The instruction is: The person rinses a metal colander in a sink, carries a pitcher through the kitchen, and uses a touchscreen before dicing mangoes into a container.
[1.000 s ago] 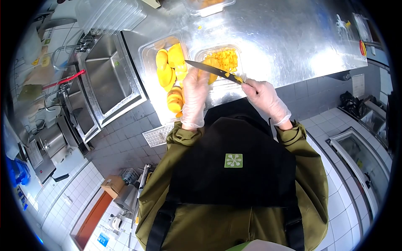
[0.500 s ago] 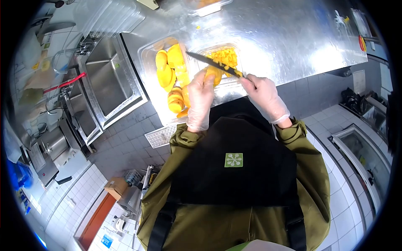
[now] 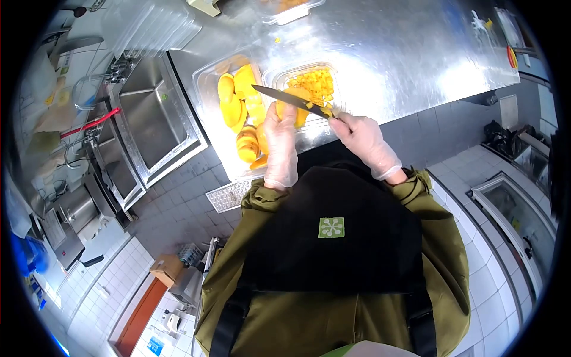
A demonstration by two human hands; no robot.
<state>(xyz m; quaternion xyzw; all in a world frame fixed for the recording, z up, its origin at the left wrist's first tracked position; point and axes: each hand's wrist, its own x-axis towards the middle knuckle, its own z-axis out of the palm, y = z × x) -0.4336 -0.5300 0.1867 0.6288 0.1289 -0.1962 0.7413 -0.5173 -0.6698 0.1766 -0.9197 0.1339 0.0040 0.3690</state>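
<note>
My left hand point(image 3: 281, 143), in a clear glove, is closed round a yellow-orange fruit piece point(image 3: 301, 115). A knife point(image 3: 285, 97) lies across that piece, its tip pointing up and left. Its handle end is in my right hand point(image 3: 364, 140), also gloved, with fingers wrapped round it. Small cut bits cling to the blade near my right hand. Beyond the knife, a clear container point(image 3: 334, 70) holds small yellow cubes point(image 3: 318, 81). To the left, a larger clear tub point(image 3: 202, 83) holds big peeled pieces point(image 3: 231, 106) and a ridged one point(image 3: 247, 146).
The metal worktop point(image 3: 380, 53) carries another clear container point(image 3: 292, 14) at its far edge. Stacked clear containers point(image 3: 146, 27) stand at the upper left, above a metal sink point(image 3: 151, 122). A glass-topped freezer point(image 3: 511, 220) is at the right.
The knife and my right hand have shifted left and slightly down. The blade now crosses the held piece lower along its length, and the view has moved slightly.
</note>
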